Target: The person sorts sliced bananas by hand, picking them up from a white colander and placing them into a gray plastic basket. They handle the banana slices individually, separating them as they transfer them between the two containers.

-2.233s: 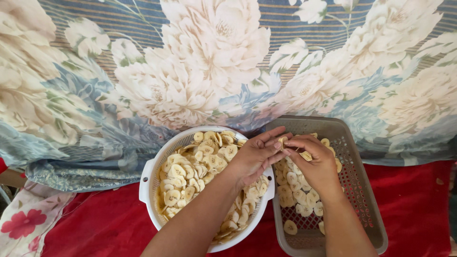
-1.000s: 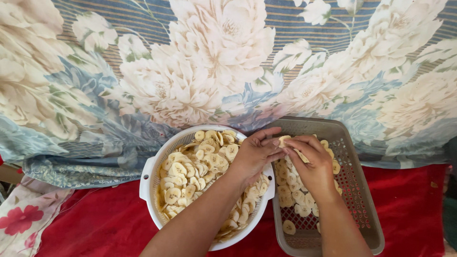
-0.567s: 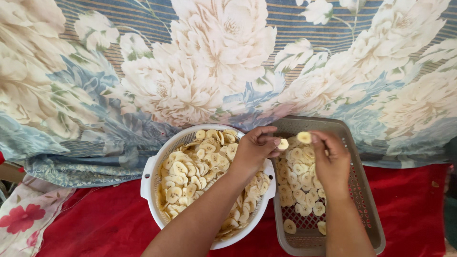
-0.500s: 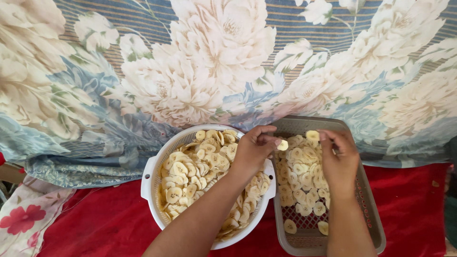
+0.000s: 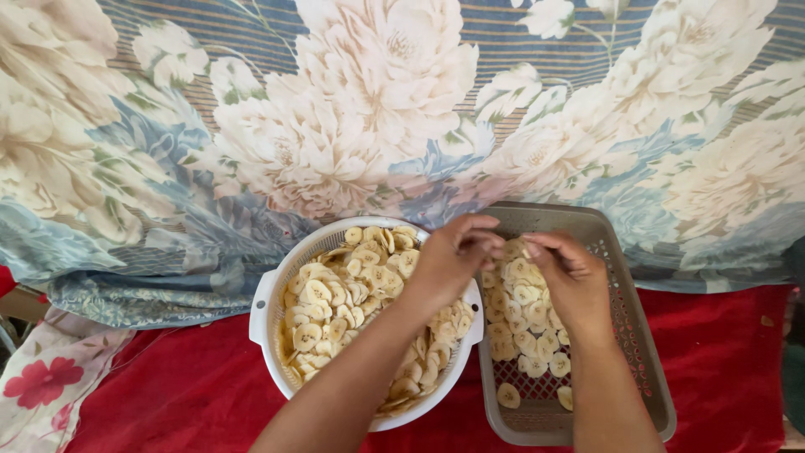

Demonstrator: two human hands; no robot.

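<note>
A white round colander bowl (image 5: pixel 267 295) full of pale banana slices (image 5: pixel 335 295) sits on a red cloth. Beside it on the right lies a grey perforated tray (image 5: pixel 637 335) with slices spread in its left half. My left hand (image 5: pixel 449 262) hovers over the bowl's right rim, fingers pinched on a few slices. My right hand (image 5: pixel 570 281) is over the tray, fingertips meeting the left hand's at the tray's upper left.
A large floral fabric (image 5: pixel 377 109) in cream and blue covers the whole back. The red cloth (image 5: pixel 168 394) runs under bowl and tray. A white cloth with red flowers (image 5: pixel 42 386) lies at the lower left.
My right hand had swung out over the tray to lay a slice down; it has come back left and now meets my left hand's fingertips again.
</note>
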